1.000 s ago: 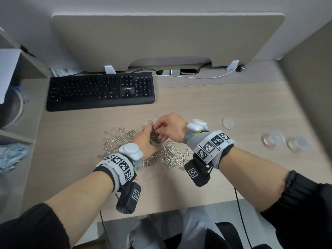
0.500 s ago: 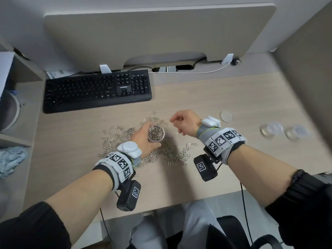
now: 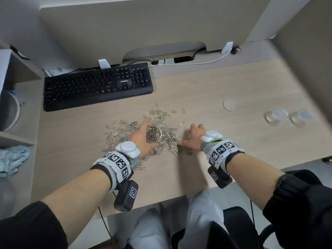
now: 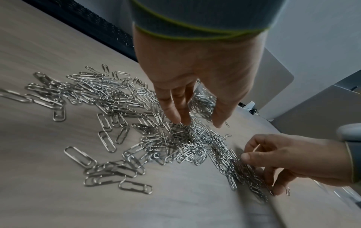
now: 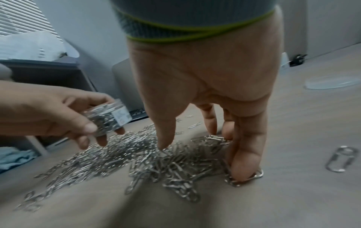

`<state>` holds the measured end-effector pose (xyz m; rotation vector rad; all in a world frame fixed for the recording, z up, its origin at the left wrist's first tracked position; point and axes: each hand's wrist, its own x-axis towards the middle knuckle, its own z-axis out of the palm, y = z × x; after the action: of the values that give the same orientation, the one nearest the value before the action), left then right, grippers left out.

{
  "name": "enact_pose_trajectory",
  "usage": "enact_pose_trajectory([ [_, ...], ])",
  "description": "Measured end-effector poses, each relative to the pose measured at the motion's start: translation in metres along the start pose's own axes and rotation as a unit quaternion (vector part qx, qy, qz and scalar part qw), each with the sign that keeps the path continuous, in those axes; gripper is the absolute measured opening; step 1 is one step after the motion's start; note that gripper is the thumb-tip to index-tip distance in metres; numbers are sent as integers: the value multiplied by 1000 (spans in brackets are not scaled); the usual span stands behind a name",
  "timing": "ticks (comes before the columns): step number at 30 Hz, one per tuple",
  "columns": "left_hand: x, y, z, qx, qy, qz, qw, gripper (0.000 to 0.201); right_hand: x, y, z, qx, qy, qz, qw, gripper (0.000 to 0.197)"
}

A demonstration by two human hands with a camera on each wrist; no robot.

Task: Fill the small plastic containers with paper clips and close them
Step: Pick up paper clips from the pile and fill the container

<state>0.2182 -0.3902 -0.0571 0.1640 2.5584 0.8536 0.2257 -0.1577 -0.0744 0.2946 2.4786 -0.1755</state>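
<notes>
Left hand grips the open container just above the paper clips, mouth upward, presumably so each load travels a short way. Right hand, just beside it, spreads its fingertips down into the pile with nothing yet gripped, apparently raking clips together. Loose lid lies beyond the right hand, probably awaiting closure.

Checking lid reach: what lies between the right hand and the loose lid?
Head view: bare desk between right hand and loose lid; stray clips lie further left.
</notes>
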Motion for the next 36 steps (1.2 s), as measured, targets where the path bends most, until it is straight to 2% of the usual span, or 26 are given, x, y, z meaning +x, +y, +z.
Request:
enact_pose_trajectory([
  [6, -4, -5, 0, 18, 0, 5, 1000, 62, -14, -31, 15, -2, 26, -40, 999, 85],
  [9, -5, -8, 0, 16, 2, 11, 1000, 60, -14, -48, 16, -37, 36, -48, 997, 62],
  [12, -6, -10, -2, 17, 0, 10, 1000, 62, -10, -52, 12, -18, 16, -53, 998, 41],
  [17, -5, -14, -3, 20, -9, 13, 1000, 63, -5, -44, 2, 26, -8, -68, 997, 33],
  [20, -6, -15, -2, 36, -7, 21, 999, 61, 0, -40, -9, 124, -27, -51, 991, 22],
  [22, -6, -14, 0, 35, -12, 22, 999, 59, -2, -37, -13, 278, -39, -25, 960, 15],
  [24, -5, -11, 1, 37, -22, 21, 999, 58, -8, -36, -22, 415, -33, -15, 909, 14],
  [26, -3, -7, 1, 43, -21, 17, 999, 63, -17, -38, -36, 485, -42, -32, 873, 19],
  [28, -2, -3, 2, 38, -15, 14, 999, 68, -26, -45, -50, 504, -52, -65, 859, 21],
  [31, -1, 5, 1, 15, -13, 26, 999, 66, -34, -58, -64, 479, -45, -109, 870, 21],
  [36, 2, 19, -4, -18, -7, 41, 999, 61, -36, -75, -72, 352, -6, -150, 924, 19],
])
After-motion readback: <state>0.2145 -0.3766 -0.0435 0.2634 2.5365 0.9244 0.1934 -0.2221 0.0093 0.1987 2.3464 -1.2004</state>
